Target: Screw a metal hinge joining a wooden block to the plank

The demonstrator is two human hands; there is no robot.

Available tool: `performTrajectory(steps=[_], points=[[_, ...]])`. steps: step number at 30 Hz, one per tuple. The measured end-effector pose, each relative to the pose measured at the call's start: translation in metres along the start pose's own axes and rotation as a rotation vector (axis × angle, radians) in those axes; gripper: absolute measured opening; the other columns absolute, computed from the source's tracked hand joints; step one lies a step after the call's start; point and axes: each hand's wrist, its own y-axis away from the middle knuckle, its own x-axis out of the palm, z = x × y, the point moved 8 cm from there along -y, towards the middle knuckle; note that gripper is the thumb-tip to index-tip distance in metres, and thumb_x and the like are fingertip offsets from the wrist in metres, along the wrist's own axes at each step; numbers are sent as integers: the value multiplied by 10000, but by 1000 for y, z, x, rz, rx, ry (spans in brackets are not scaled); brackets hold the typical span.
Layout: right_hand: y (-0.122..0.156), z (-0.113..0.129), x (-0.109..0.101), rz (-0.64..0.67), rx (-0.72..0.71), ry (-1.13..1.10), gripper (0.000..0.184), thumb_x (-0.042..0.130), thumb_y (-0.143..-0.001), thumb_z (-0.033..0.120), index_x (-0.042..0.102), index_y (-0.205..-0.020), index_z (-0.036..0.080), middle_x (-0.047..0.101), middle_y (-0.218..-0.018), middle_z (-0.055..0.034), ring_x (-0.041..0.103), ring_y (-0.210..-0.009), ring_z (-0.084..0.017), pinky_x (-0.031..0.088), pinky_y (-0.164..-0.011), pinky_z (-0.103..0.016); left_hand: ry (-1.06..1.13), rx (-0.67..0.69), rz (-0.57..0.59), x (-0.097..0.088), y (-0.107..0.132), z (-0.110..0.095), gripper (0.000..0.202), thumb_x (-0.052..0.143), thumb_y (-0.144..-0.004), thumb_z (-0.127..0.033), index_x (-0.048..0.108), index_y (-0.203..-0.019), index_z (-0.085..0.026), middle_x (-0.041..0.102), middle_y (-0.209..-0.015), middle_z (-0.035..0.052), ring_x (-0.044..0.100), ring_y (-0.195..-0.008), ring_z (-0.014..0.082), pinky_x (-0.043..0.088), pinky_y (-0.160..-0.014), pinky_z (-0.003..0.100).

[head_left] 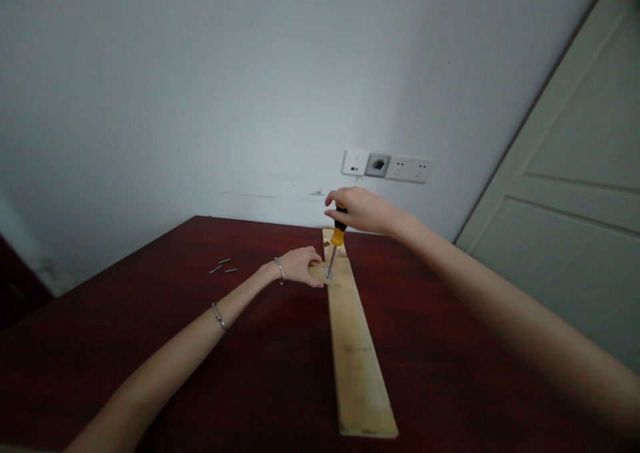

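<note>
A long pale wooden plank (356,353) lies lengthwise on the dark red table (175,346). My right hand (360,210) is closed round the top of a yellow and black screwdriver (338,234), which stands nearly upright with its tip on the plank near the far end. My left hand (300,265) rests at the plank's left edge, fingers pinched at the screwdriver's tip around a small screw (329,277) that I can barely make out. Bracelets sit on my left wrist and forearm.
Three loose screws (223,266) lie on the table to the left of my left hand. A row of wall sockets (387,166) is on the white wall behind. A white door (575,193) stands at the right.
</note>
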Motion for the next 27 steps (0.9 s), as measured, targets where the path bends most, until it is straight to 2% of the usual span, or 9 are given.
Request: performTrajectory(steps=[3, 5, 9, 11, 14, 17, 20, 24, 27], points=[[2, -2, 0, 27, 41, -8, 407, 531, -809, 311, 539, -1201, 202, 657, -1074, -90, 608, -865, -219, 388, -671, -302, 3, -15, 4, 1, 1, -1, 628, 763, -606, -556, 659, -1086, -165, 595, -1016, 57, 594, -882, 215, 440, -774, 275], [4, -5, 2, 46, 83, 25, 457, 558, -774, 345, 535, -1208, 202, 629, -1154, -102, 610, -876, -238, 378, -647, -304, 2, -20, 9, 1, 1, -1, 621, 763, -607, -550, 660, -1087, -171, 596, -1023, 56, 593, -895, 217, 439, -778, 270], [5, -11, 2, 17, 142, 81, 430, 448, -864, 446, 571, -1159, 158, 668, -1009, -129, 610, -839, -257, 372, -646, -324, 7, -20, 13, 3, 2, 0, 619, 769, -595, -548, 661, -1083, -183, 600, -1019, 52, 592, -886, 217, 440, -773, 272], [5, -11, 2, -4, 116, 42, 366, 426, -879, 372, 583, -1135, 162, 669, -962, -116, 603, -846, -236, 380, -674, -319, 11, -22, 4, 3, 1, 1, 614, 767, -599, -544, 662, -1080, -178, 599, -1010, 54, 590, -877, 216, 441, -769, 273], [5, -9, 2, -6, 69, -47, 350, 502, -808, 291, 576, -1134, 187, 636, -1053, -96, 593, -861, -200, 390, -698, -290, 18, -28, -16, 2, 2, 3, 605, 764, -607, -540, 663, -1082, -179, 597, -1003, 52, 588, -867, 213, 437, -758, 272], [7, -12, 1, 7, 118, -11, 400, 525, -811, 380, 553, -1154, 176, 628, -1072, -117, 594, -835, -216, 386, -669, -296, 28, -22, -21, 2, 1, 3, 603, 768, -600, -539, 669, -1074, -179, 597, -989, 50, 591, -852, 210, 433, -744, 268], [6, -17, 3, 35, 170, 63, 417, 429, -885, 475, 584, -1083, 142, 654, -926, -139, 592, -785, -235, 375, -646, -311, 35, -11, -11, 4, 1, 2, 608, 771, -592, -536, 671, -1067, -170, 598, -989, 54, 594, -843, 209, 434, -742, 270], [3, -11, 6, 56, 55, -61, 259, 507, -839, 311, 606, -1023, 158, 651, -925, -106, 585, -834, -200, 397, -727, -292, 26, -12, -16, 5, 1, 3, 605, 772, -590, -536, 672, -1068, -180, 598, -974, 50, 591, -833, 204, 432, -733, 264], [3, -11, 4, 30, 68, -103, 359, 569, -782, 317, 566, -1107, 164, 645, -1001, -112, 582, -867, -216, 400, -726, -300, 31, -17, -30, 4, 1, 5, 606, 774, -589, -539, 669, -1075, -191, 594, -971, 45, 586, -828, 201, 430, -732, 265]])
